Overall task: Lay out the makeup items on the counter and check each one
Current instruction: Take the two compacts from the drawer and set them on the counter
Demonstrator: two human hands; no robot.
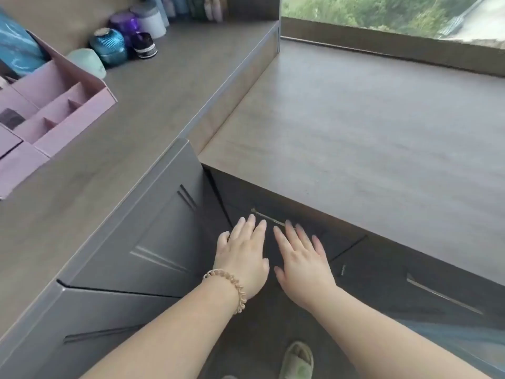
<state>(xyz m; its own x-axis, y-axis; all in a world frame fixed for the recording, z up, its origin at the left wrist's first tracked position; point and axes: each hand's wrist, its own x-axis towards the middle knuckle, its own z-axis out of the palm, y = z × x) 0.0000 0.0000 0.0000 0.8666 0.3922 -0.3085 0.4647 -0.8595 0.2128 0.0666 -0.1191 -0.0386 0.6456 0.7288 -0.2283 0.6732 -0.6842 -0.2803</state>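
Both hands hover flat with fingers spread and nothing in either grip, left hand (243, 258) and right hand (300, 258) side by side in front of the drawer (287, 228) under the counter (355, 132). Its handle (269, 218) runs roughly 10-to-4 just past the fingertips, right hand a touch nearer. No makeup on this counter; jars (123, 42) and a pink organizer (54, 105) sit off at 10 o'clock, and the drawer's insides are hidden.

Both forearms reaching up from the lower frame; left hand (241, 258) and right hand (300, 258) side by side, flat, fingers spread, empty.
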